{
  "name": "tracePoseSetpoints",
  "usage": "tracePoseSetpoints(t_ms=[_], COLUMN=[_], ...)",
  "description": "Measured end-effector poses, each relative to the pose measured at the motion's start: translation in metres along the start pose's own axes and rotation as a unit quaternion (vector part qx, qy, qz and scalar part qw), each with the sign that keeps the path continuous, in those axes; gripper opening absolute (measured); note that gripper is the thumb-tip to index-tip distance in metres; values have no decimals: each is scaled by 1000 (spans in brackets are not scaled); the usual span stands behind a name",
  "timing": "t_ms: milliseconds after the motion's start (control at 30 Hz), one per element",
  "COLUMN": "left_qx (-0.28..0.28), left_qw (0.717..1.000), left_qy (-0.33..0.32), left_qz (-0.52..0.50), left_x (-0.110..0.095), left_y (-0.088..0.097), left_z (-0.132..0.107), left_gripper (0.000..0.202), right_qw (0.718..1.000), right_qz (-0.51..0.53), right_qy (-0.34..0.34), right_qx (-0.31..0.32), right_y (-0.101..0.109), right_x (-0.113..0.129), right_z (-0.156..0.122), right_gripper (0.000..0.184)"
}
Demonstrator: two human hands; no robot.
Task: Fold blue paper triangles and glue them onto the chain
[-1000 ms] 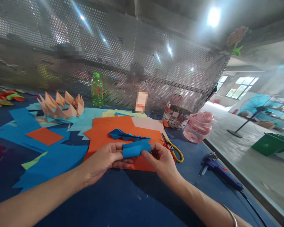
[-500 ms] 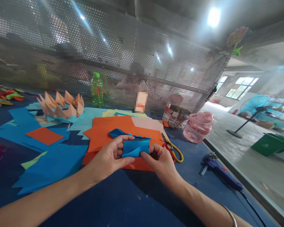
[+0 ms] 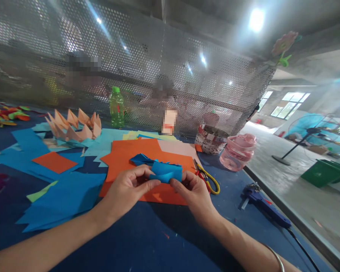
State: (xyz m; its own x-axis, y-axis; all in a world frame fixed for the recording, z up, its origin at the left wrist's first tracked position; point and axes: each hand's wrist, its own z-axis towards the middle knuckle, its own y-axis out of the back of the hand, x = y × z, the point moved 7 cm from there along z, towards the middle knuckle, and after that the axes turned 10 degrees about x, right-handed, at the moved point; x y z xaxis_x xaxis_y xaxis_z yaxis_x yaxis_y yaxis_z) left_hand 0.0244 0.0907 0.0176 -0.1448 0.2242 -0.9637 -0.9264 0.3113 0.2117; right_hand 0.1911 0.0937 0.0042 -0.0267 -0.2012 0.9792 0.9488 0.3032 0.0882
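Small blue paper rectangle, head view: curled above orange paper sheets, toward their near edge; left hand has narrowed its fingers onto one end, right hand pinches the other, so the bend seems steadied.

Dim interior, glaring white lamp upper right, light streaks on the perforated screen, bright windows at right, shadow across the table lower centre, stretched edges, pixelated patches.
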Motion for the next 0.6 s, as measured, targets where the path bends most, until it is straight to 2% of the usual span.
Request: tracePoseSetpoints(t_ms=[167, 333, 433, 600], left_qx=[3, 24, 4, -38], left_qw=[1000, 999, 998, 996], left_qy=[25, 24, 25, 71], left_qz=[-12, -37, -52, -39], left_x=[5, 1, 0, 9], left_y=[0, -5, -2, 2], left_z=[0, -1, -1, -4], left_gripper=[26, 24, 26, 29], right_qw=[1000, 1000, 999, 999], right_qz=[19, 11, 12, -5], right_qy=[10, 8, 7, 22], right_qx=[-20, -26, -29, -45], right_y=[4, 5, 4, 3], right_x=[0, -2, -3, 1], right_z=[-2, -1, -2, -5], right_gripper=[33, 35, 36, 32])
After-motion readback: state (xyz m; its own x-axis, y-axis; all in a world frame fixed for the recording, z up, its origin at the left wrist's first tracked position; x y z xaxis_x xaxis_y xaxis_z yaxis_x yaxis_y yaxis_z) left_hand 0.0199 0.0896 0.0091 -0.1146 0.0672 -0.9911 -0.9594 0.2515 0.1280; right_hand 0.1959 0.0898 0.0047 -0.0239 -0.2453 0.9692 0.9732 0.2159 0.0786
